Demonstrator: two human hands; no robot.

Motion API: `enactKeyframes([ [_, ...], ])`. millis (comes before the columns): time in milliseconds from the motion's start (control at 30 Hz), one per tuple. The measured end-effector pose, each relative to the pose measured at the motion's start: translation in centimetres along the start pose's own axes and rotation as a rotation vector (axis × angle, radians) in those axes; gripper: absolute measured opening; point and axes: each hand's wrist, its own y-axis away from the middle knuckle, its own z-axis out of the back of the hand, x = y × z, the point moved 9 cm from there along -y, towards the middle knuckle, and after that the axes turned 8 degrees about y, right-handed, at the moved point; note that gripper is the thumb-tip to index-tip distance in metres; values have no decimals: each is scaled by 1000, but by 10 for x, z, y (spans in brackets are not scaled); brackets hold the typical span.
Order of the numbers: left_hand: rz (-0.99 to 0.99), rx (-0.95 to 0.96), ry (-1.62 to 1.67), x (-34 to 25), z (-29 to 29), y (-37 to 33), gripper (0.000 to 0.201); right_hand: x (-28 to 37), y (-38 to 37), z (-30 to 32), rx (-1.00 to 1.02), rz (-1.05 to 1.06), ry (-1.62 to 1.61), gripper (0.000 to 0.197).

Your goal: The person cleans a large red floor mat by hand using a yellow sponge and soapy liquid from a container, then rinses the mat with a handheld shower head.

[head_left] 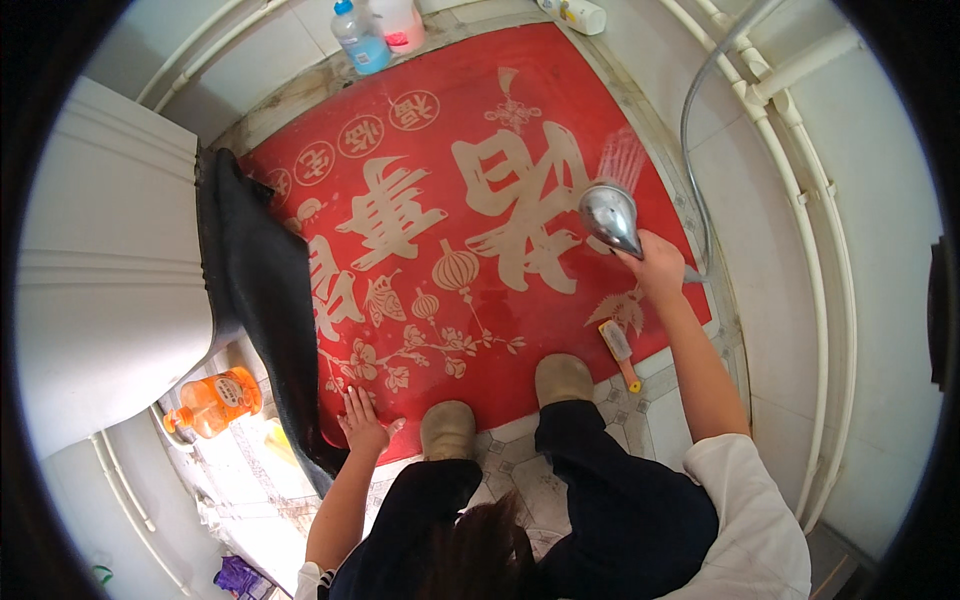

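Chrome shower head (609, 217), round-faced and on a grey flexible hose (690, 130), sits at about 2 o'clock from the centre of the view, held above the right half of a large red rubber floor mat (560, 330) with pale printed characters and lantern and flower patterns. A fan of water spray (625, 158) leaves the head toward 12 o'clock and lands on the mat.

Right hand (655, 268): fingers are wrapped tightly around the handle of the shower head, just below the head itself. The forearm runs down toward 5 o'clock into a white sleeve.

Left hand (362, 422): lies flat at 7 o'clock on the near left edge of the mat, fingers spread and pressing on the red surface. Just beside it at 9 o'clock, the mat's left edge is folded up, exposing its black underside (262, 290), which leans against a white fixture (100, 270).

Two beige slippers (448, 430) (563, 379) stand on the near edge of the mat, between the two hands. A small scrubbing brush (619, 349) with a yellow and orange handle lies on the mat near the right foot, at 4 o'clock. An orange plastic bottle (215, 400) lies on the tiled floor at 8 o'clock. A blue-capped clear bottle (358, 38) stands beyond the far edge of the mat at 11 o'clock.
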Motion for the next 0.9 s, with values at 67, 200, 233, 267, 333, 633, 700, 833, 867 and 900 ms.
enactKeyframes([
  [67,3,2,-1,0,0,-1,110,12,-7,2,-74,62,-54,34],
  [200,4,9,6,0,1,0,110,29,-18,12,-163,135,-73,36],
  [233,5,9,7,1,0,0,110,32,-21,15,-184,163,-64,37],
  [267,-2,2,12,1,-1,-1,110,36,-22,18,-205,190,-57,38],
  [333,-8,-4,17,2,-1,0,110,38,-27,20,-189,180,-53,38],
  [633,0,9,40,0,0,0,109,40,-38,26,-146,176,-44,40],
  [700,-5,9,37,0,1,1,109,42,-40,27,-141,179,-57,40],
  [833,11,22,16,3,-4,-2,109,54,-44,32,-198,216,-64,40],
  [867,0,9,32,2,-5,-4,111,59,-44,36,-226,244,-61,40],
  [900,-11,-4,48,2,-6,-5,112,63,-45,37,-225,246,-64,40],
])
